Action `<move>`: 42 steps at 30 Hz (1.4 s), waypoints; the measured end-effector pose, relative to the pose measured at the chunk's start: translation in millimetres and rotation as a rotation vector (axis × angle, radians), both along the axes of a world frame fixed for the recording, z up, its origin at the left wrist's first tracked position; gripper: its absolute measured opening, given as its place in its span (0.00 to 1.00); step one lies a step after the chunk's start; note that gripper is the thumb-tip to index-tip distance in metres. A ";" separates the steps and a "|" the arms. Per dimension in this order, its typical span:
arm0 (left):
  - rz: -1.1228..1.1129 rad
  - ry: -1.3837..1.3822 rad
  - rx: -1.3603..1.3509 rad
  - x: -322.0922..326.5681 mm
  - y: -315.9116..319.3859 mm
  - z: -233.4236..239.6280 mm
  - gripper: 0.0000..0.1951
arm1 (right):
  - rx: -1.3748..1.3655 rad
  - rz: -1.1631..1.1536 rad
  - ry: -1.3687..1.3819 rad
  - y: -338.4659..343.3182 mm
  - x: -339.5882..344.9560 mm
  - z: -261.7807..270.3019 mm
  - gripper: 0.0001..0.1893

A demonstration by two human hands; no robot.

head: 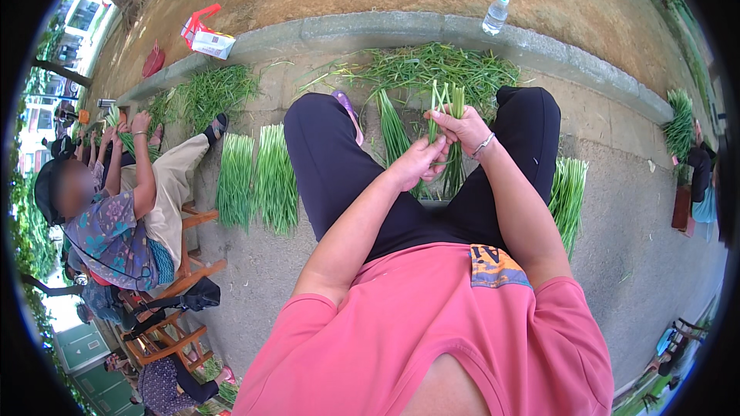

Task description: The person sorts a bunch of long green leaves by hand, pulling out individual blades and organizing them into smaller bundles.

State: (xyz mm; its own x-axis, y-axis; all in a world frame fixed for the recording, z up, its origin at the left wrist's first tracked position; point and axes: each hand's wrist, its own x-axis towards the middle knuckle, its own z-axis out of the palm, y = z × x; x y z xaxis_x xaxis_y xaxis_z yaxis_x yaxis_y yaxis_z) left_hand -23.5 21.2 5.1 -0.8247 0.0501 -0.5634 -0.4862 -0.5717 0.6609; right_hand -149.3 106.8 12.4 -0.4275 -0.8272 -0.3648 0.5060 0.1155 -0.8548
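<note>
Between my knees, my right hand [465, 129] grips a small bunch of long green stalks [458, 105] with pale ends pointing away from me. My left hand [421, 159] touches it from the other side, its fingers closed around some stalks near the bunch. Just left of the hands, a larger bundle of green stalks [393, 127] slants on the ground. Beyond my hands lies a loose heap of green leaves and stalks [439, 69]. Two neat bundles [277, 179] rest left of my left knee, and another bundle [568, 196] lies beside my right thigh.
A concrete kerb [370, 29] runs across the far side, with a clear plastic bottle [496, 14] and a red and white bag [211, 40] by it. At left a co-worker [115, 214] sits among wooden chairs [193, 274]. A second leaf pile [214, 92] lies near that person's foot.
</note>
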 end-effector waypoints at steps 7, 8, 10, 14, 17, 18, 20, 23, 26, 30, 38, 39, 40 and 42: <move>-0.121 0.150 -0.432 1.6 -1.4 -18.4 0.13 | -0.150 -0.050 -0.041 1.8 -4.8 -12.0 0.09; -0.101 0.206 -0.544 3.5 1.1 -26.6 0.14 | -0.146 -0.072 -0.012 1.4 -5.4 -11.8 0.09; -0.017 0.233 -0.678 2.1 0.8 -25.9 0.26 | -0.137 -0.110 0.036 2.6 -9.5 -11.2 0.10; 0.247 0.203 -0.771 -2.6 -19.6 -25.9 0.32 | -0.232 -0.043 -0.039 3.2 -8.4 -9.5 0.12; 0.279 0.166 -0.731 -4.6 -24.2 -10.1 0.28 | -0.208 0.105 -0.095 4.8 -5.2 -3.5 0.12; 0.269 0.211 -0.683 -4.7 -24.2 -3.5 0.27 | -0.244 0.194 -0.075 4.4 -6.1 -2.9 0.10; 0.248 0.300 -0.583 -5.1 -24.2 6.9 0.25 | -0.246 0.240 -0.097 5.4 -4.3 -1.1 0.11; 0.055 0.362 -0.253 -6.9 -28.0 13.7 0.24 | -0.232 0.386 -0.101 5.6 -2.5 -10.7 0.12; -0.003 0.350 -0.213 -10.7 -23.0 26.3 0.24 | -0.186 0.493 -0.055 8.1 0.7 -18.8 0.12; 0.018 0.332 -0.146 -9.1 -20.9 20.5 0.21 | 0.045 0.591 0.027 7.8 -0.8 -22.9 0.10; 0.169 0.399 -0.092 -9.9 -22.0 21.2 0.14 | -0.115 0.559 -0.011 4.9 7.3 -7.6 0.11; 0.259 0.433 -0.080 -10.4 -25.8 18.4 0.13 | -0.129 0.637 0.049 2.6 7.1 -6.8 0.11; 0.332 0.455 -0.051 -10.3 -29.5 15.8 0.13 | -0.133 0.652 0.012 2.3 8.1 -5.9 0.12; 0.383 0.478 -0.035 -8.3 -35.8 17.4 0.14 | -0.139 0.647 -0.027 1.2 10.3 -3.7 0.12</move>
State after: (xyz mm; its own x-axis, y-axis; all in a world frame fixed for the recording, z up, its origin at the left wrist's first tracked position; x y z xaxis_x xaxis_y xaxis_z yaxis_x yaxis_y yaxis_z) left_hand -31.8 -14.5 22.5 -0.9424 -0.3115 -0.1221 0.1045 -0.6208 0.7770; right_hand -139.0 108.0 8.7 0.1792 -0.9541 -0.2400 0.3927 0.2931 -0.8717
